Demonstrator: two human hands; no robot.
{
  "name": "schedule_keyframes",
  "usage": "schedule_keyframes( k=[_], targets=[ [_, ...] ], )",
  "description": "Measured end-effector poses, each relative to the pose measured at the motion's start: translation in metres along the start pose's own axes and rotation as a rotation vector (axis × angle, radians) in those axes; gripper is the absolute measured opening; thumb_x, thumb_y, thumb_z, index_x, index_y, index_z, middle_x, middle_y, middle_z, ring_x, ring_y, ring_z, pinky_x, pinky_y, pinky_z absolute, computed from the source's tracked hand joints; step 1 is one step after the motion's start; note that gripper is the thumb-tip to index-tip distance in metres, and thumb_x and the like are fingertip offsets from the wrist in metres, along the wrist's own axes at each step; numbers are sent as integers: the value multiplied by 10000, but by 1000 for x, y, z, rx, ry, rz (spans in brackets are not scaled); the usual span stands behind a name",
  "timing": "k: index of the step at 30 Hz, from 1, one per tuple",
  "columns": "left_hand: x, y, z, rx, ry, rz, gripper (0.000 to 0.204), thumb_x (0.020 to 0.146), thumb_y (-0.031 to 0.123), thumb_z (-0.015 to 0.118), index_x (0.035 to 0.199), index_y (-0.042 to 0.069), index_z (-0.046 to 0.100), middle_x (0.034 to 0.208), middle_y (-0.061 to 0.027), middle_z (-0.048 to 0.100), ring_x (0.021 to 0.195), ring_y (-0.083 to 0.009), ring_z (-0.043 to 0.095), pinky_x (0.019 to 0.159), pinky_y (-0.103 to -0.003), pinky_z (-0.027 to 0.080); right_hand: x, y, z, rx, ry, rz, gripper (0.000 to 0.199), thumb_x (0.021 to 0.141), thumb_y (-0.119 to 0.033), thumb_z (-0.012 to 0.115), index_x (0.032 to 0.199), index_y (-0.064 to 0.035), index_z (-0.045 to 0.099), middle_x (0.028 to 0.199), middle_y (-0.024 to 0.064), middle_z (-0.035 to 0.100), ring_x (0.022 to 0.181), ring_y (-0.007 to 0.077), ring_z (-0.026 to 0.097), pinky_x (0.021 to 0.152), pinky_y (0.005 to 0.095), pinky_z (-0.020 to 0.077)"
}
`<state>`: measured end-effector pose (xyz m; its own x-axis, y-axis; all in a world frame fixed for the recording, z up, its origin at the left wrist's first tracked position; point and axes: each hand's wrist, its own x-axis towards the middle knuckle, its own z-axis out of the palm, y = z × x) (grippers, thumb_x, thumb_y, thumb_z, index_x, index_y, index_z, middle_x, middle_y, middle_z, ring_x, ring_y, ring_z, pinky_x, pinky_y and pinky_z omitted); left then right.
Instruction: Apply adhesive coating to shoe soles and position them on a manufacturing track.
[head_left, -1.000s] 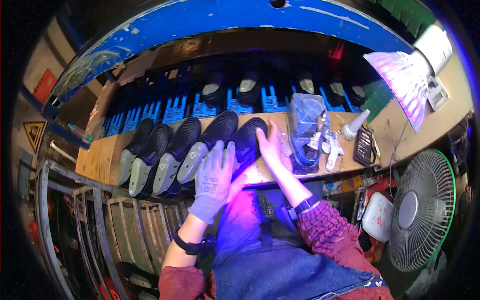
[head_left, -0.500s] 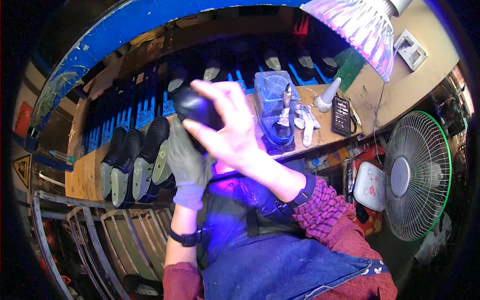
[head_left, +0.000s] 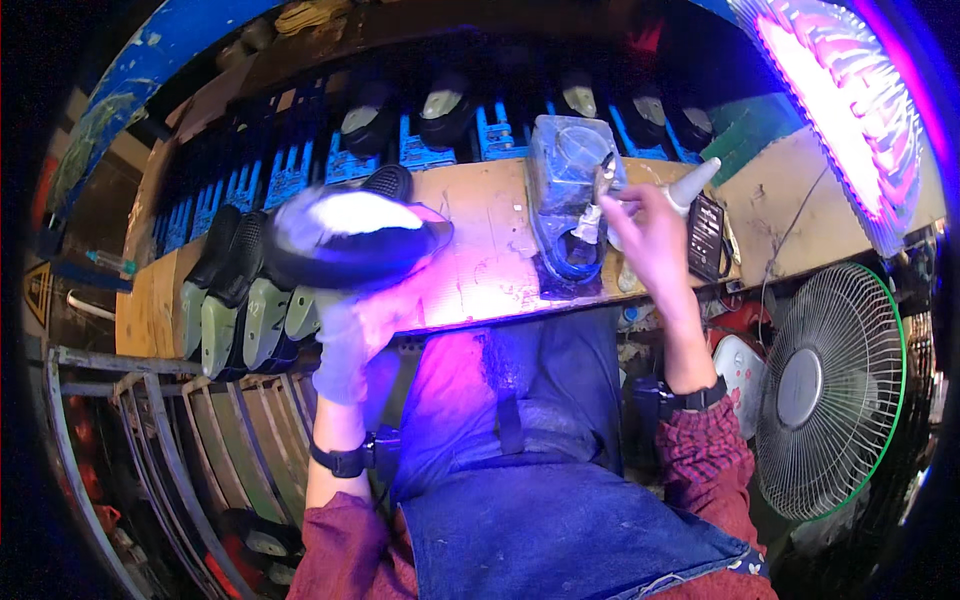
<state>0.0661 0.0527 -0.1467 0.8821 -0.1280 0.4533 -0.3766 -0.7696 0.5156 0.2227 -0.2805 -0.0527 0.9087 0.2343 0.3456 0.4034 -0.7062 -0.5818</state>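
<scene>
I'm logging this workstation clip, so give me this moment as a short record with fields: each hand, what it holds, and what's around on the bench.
left hand: gloved left hand holds a dark shoe raised over the bench, its pale sole side turned up
right hand: bare right hand grips a brush at the clear container
bench: wooden bench, lit purple near its front edge
left of bench: row of dark shoes lying side by side
right side: electric fan; bright lamp overhead
</scene>
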Motion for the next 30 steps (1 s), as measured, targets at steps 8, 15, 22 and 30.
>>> schedule_keyframes(
  k=[8,15,22,30],
  targets=[
    [-85,-38,19,-103,132,-673,266,860,340,610,962,103,673,729,12,664,615,-272,657,682,-369,555,12,-4,22,-274,86,15,426,758,-424,718,718,-27,566,709,187,621,651,356,624,575,452,470],
    [-53,24,7,-827,387,-492,351,854,81,613,1190,4,550,1055,-119,639,955,-228,626,892,-316,498,-7,-5,13,144,15,10,262,800,-231,667,792,2,546,659,141,605,600,269,621,580,372,478],
    [-13,63,2,-59,309,12,483,873,74,569,1316,-3,391,1308,-216,463,1216,-355,474,1036,-434,376,-27,9,0,350,-7,-85,156,853,-133,603,922,-17,524,712,71,601,630,128,601,593,281,478],
    [2,71,9,125,203,21,289,841,7,581,1106,23,467,1199,-207,549,1136,-422,511,970,-490,420,-35,17,-7,302,-25,-137,166,792,-78,659,905,-37,543,773,45,570,684,125,559,634,275,461]
  ],
)
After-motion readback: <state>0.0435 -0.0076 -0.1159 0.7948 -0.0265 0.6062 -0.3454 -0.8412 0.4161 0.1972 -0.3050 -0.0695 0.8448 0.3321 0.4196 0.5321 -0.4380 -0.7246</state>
